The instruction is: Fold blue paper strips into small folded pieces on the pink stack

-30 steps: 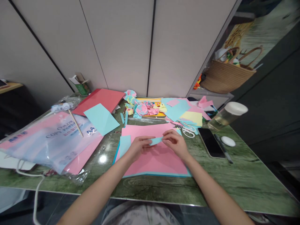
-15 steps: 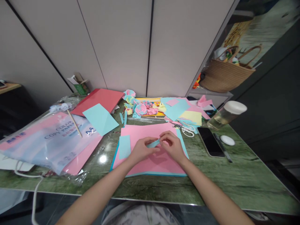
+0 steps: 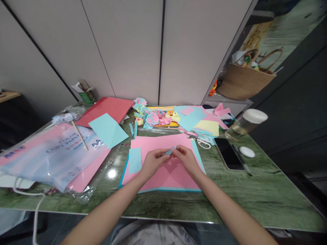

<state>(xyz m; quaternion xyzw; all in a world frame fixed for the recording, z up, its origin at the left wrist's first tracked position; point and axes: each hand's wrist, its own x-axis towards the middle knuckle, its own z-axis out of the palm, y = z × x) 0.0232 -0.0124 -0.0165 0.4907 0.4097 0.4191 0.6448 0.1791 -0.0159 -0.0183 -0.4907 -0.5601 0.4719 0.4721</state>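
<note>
A small folded blue paper strip (image 3: 170,150) is pinched between both hands above a pink sheet (image 3: 163,175). My left hand (image 3: 154,160) grips its left end, thumb and fingers pressed together. At its right end, my right hand (image 3: 187,157) closes thumb and fingertips on the same strip. Blue sheets show under the edges of the pink one. A light blue rectangle of paper (image 3: 135,160) lies on the pink sheet's left side, just left of my left hand.
Paper flowers (image 3: 153,119) and cut sheets lie behind the pink sheet. White-handled scissors (image 3: 204,141), a phone (image 3: 228,153), a pen (image 3: 242,160) and a bottle (image 3: 246,124) stand or lie right. A plastic paper pack (image 3: 56,149) and red sheets (image 3: 108,107) are left.
My right fingers have come down and closed on the strip, which is now narrower and more tilted. Both hands are closer together. The view has shifted slightly.
</note>
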